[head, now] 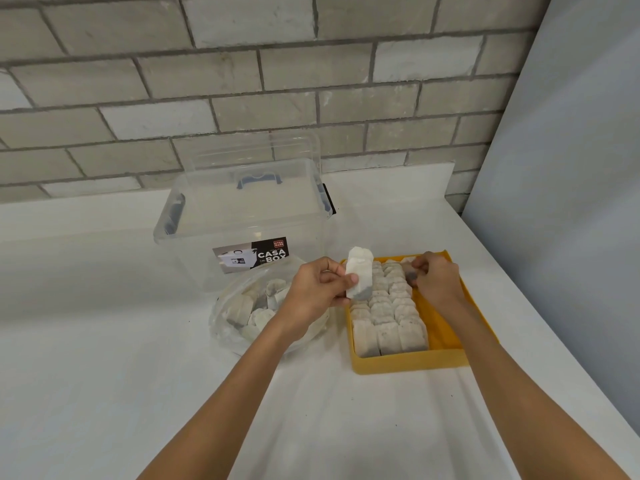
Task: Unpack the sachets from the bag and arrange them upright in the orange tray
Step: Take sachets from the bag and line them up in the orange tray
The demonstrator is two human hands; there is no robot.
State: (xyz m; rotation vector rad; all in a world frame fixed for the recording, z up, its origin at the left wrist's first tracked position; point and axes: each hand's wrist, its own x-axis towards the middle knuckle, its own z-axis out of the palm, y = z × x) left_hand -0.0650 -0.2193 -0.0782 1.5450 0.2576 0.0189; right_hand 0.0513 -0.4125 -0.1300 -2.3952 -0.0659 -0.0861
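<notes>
- Left hand [317, 289] grips white sachets [360, 277], thumb across the front.
- Right hand [438, 278] pinches one sachet [410, 271], low over the tray [408, 363], beside the rows.
- Bag [242, 317] sits under the left wrist.

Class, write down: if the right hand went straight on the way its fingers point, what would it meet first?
Probably the upright sachets in the orange tray, just left of the right hand; depth is unclear.

bag [242, 317] left of tray [408, 363], box [242, 216] behind
</notes>
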